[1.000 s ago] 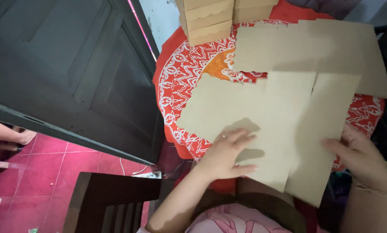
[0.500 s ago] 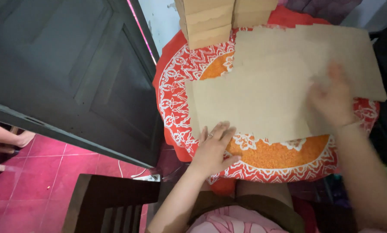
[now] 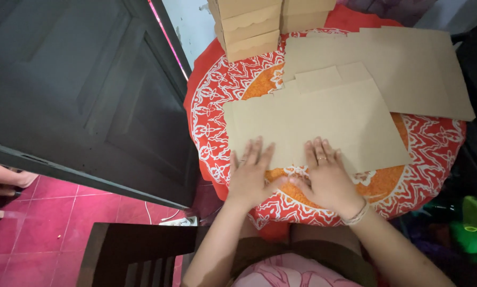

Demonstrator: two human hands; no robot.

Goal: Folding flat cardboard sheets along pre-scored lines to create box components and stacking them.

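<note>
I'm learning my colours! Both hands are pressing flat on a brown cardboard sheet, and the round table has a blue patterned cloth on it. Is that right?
Not quite. The cloth on the round table is red and orange with white patterns, not blue, as the head view shows. The rest holds: the left hand and the right hand both lie flat on the near edge of the brown cardboard sheet.

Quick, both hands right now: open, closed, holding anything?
Left hand: open, flat, palm down on the near edge of the brown cardboard sheet, gripping nothing.
Right hand: open, flat on the same sheet.
</note>
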